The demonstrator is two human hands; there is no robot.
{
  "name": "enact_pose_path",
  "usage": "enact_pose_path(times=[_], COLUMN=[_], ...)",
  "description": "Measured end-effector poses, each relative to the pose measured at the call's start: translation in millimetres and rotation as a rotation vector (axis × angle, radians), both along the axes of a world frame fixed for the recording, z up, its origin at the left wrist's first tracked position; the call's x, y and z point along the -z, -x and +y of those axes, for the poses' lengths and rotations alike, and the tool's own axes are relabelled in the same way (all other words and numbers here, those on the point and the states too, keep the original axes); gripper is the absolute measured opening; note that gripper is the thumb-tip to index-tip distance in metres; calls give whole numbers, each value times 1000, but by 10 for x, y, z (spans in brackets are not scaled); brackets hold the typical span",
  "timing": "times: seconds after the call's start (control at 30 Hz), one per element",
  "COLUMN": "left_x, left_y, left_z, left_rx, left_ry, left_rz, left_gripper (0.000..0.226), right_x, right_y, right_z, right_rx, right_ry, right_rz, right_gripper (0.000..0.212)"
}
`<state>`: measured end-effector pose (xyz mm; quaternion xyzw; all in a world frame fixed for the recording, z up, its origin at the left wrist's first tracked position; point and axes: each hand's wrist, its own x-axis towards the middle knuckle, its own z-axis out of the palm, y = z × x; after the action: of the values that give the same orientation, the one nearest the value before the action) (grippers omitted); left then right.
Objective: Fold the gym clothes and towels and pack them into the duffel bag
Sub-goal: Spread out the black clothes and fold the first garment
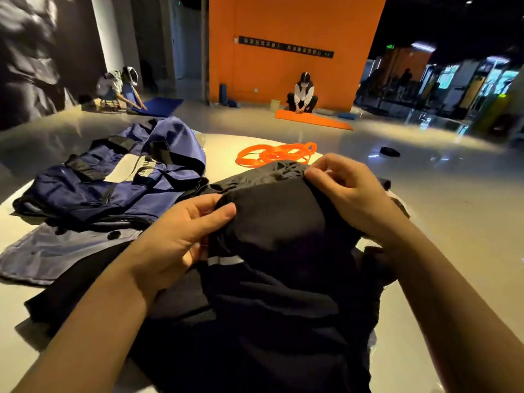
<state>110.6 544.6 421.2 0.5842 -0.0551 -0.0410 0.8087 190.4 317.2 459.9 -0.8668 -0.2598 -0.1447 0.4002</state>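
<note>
Gripping black garment (pixel 278 222) with both hands: left hand (pixel 181 236) pinches its left edge, right hand (pixel 348 194) its top edge. Garment on table (pixel 224 146), duffel (pixel 119 180) just left of it.

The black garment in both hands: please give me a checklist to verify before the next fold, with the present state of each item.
1. Left hand grips the black fabric garment: ok.
2. Right hand pinches its far edge: ok.
3. Garment lies flat and smooth: not ok, it is bunched.
4. Navy blue fabric duffel bag is within view on the left: ok.
5. Bag's opening is unzipped: cannot tell.
6. Orange rubber bands lie apart from the garment: ok.
</note>
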Motion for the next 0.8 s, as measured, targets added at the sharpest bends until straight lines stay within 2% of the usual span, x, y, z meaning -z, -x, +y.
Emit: enact_pose_path(times=[0.03,0.07,0.13,0.17,0.2,0.33,0.43,0.53,0.63,0.7,0.8], left_x=[103,247,601,741,802,693,624,710,823,842,789], left_y=[-1,-13,-51,-52,-20,89,109,69,47,67,82], left_z=[60,132,289,370,396,271,73,-98,-163,-148,-113], left_rx=[-73,-174,-373,-428,-467,-527,-460,-374,-307,-271,-330], left_ry=[-114,-312,-828,-1035,-1143,-1113,-1077,-1087,-1109,-1098,-1041], left_rz=[42,56,18,27,19,-182,-245,-239,-215,-196,-159], left_gripper=[13,6,10,15,19,11,12,20,30,37,51], right_x=[149,317,643,752,808,723,719,904,1082,1105,891], right_y=[-61,-130,-261,-301,-312,-107,72,87,39,-2,-36], right_z=[60,122,204,232,249,223,68,-6,94,154,243], right_rx=[29,52,77,84,80,-129,-339,-318,-246,-199,-106], right_ry=[112,246,484,535,525,340,470,606,646,523,207], right_rz=[17,34,37,22,3,-18,155,177,13,-44,-10], right_gripper=[20,21,22,23,23,19,26,37,20,11,3])
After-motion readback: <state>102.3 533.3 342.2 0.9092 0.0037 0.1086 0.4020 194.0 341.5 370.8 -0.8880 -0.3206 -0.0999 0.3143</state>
